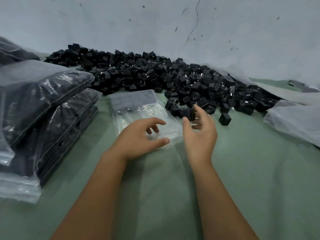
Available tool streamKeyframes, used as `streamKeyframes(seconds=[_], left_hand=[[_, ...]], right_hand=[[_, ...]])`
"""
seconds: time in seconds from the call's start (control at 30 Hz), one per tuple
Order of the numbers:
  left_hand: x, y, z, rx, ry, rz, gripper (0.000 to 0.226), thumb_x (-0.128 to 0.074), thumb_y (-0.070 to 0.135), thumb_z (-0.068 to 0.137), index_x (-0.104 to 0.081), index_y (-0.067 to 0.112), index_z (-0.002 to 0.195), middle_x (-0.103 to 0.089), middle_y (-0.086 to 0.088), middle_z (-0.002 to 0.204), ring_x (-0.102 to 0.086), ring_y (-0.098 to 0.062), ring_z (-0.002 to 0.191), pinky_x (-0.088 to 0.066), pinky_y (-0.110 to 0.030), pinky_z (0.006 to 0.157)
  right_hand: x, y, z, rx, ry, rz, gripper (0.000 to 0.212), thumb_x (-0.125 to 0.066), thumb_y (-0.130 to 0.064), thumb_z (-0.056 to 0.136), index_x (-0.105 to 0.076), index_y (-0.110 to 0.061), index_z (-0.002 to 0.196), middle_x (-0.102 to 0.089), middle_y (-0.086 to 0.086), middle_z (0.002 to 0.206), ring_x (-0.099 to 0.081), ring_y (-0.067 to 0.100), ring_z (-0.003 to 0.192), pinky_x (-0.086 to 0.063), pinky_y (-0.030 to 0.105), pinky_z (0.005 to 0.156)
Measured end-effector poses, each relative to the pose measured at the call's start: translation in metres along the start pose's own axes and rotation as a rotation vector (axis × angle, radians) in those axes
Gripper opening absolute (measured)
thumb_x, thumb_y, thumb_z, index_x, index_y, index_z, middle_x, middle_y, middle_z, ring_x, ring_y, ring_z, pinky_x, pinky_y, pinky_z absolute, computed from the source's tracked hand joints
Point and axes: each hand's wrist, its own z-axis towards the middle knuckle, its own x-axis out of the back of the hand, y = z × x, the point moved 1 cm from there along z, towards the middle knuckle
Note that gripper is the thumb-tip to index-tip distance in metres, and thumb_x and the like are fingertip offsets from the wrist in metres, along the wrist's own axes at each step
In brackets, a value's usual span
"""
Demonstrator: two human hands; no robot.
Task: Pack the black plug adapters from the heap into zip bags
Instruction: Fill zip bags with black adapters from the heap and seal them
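A long heap of black plug adapters [155, 75] lies along the far side of the green cloth, against the wall. In front of it a clear zip bag [138, 108] lies flat, with a few adapters inside at its far end. My left hand [140, 135] hovers with relaxed, spread fingers over the near end of this bag. My right hand [200, 130] reaches to the heap's near edge, fingers loosely spread, just at a black adapter [189, 113]; whether it touches it is unclear. A single adapter [225, 119] sits apart to the right.
Several filled zip bags [43, 104] are stacked at the left. Clear plastic bags [294, 122] lie at the right edge. The green cloth [164, 187] covers the surface, and a grey wall [173, 32] rises behind the heap.
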Motion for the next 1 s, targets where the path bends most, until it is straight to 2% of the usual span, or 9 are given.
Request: streamKeyframes(seconds=[0.07,0.13,0.2,0.3,0.37,0.43,0.6,0.8,1.0], left_hand=[[-0.002,0.0,0.0,0.023,-0.087,0.001,0.033,-0.074,0.051,0.074,-0.064,0.045,0.105,-0.065,0.02,0.094,-0.058,0.003,0.088,-0.049,-0.02,0.075],[0.0,-0.003,0.001,0.081,-0.017,-0.116,0.012,-0.073,0.026,0.082,-0.071,0.035,0.09,-0.067,0.018,0.083,-0.059,0.004,0.071,-0.044,-0.014,0.064],[0.005,-0.007,0.002,0.151,0.059,-0.254,0.01,-0.069,0.013,0.085,-0.073,0.022,0.083,-0.068,0.01,0.074,-0.054,0.002,0.057,-0.042,-0.015,0.058],[0.016,-0.012,0.003,0.189,0.139,-0.424,0.008,-0.066,0.002,0.086,-0.073,0.007,0.085,-0.072,-0.01,0.081,-0.066,-0.018,0.071,-0.052,-0.03,0.072],[0.019,-0.014,0.003,0.178,0.202,-0.487,0.012,-0.063,-0.003,0.086,-0.072,0.005,0.083,-0.072,-0.006,0.077,-0.066,-0.013,0.073,-0.052,-0.024,0.073],[0.02,-0.014,0.004,0.18,0.245,-0.503,0.016,-0.063,-0.004,0.086,-0.072,0.007,0.081,-0.069,-0.004,0.073,-0.061,-0.007,0.069,-0.05,-0.018,0.068],[0.02,-0.019,0.007,0.195,0.282,-0.533,0.007,-0.066,0.003,0.088,-0.073,0.003,0.086,-0.069,-0.016,0.077,-0.057,-0.011,0.07,-0.047,-0.018,0.065],[0.018,-0.02,0.008,0.227,0.313,-0.559,0.008,-0.066,0.003,0.088,-0.073,0.004,0.086,-0.065,-0.004,0.07,-0.052,-0.001,0.06,-0.044,-0.011,0.061],[0.018,-0.019,0.009,0.195,0.317,-0.59,0.009,-0.067,0.005,0.087,-0.074,0.009,0.083,-0.067,0.001,0.068,-0.055,-0.004,0.064,-0.046,-0.013,0.063]], right_hand=[[-0.009,-0.009,-0.009,0.095,-0.035,-0.003,0.047,-0.068,-0.017,0.079,-0.056,-0.028,0.124,-0.046,-0.011,0.11,-0.052,-0.001,0.093,-0.042,0.006,0.084],[-0.016,-0.017,-0.019,0.202,-0.124,0.004,0.046,-0.068,-0.008,0.074,-0.058,-0.019,0.118,-0.041,-0.008,0.106,-0.051,-0.001,0.09,-0.039,0.005,0.083],[-0.02,-0.023,-0.027,0.318,-0.247,0.018,0.044,-0.068,-0.01,0.072,-0.059,-0.017,0.114,-0.044,-0.006,0.105,-0.052,0.001,0.088,-0.042,0.008,0.08],[-0.023,-0.028,-0.035,0.433,-0.454,-0.057,0.043,-0.061,-0.024,0.073,-0.056,-0.021,0.116,-0.054,-0.005,0.101,-0.053,0.007,0.081,-0.049,0.02,0.071],[-0.027,-0.028,-0.037,0.465,-0.545,-0.175,0.046,-0.059,-0.026,0.074,-0.055,-0.026,0.12,-0.055,-0.007,0.101,-0.055,0.012,0.081,-0.052,0.03,0.068],[-0.032,-0.026,-0.038,0.494,-0.568,-0.292,0.05,-0.062,-0.019,0.076,-0.054,-0.03,0.125,-0.051,-0.005,0.103,-0.054,0.015,0.086,-0.053,0.035,0.068],[-0.034,-0.017,-0.033,0.458,-0.541,-0.354,0.06,-0.059,0.003,0.079,-0.053,-0.031,0.127,-0.041,-0.004,0.109,-0.048,0.014,0.096,-0.053,0.035,0.075],[-0.034,-0.016,-0.034,0.382,-0.631,-0.393,0.047,-0.055,-0.006,0.077,-0.055,-0.016,0.123,-0.041,-0.001,0.118,-0.042,0.015,0.108,-0.049,0.033,0.085],[-0.036,-0.02,-0.032,0.441,-0.575,-0.46,0.03,-0.06,-0.009,0.081,-0.057,-0.017,0.109,-0.049,-0.003,0.102,-0.045,0.016,0.095,-0.05,0.035,0.072]])
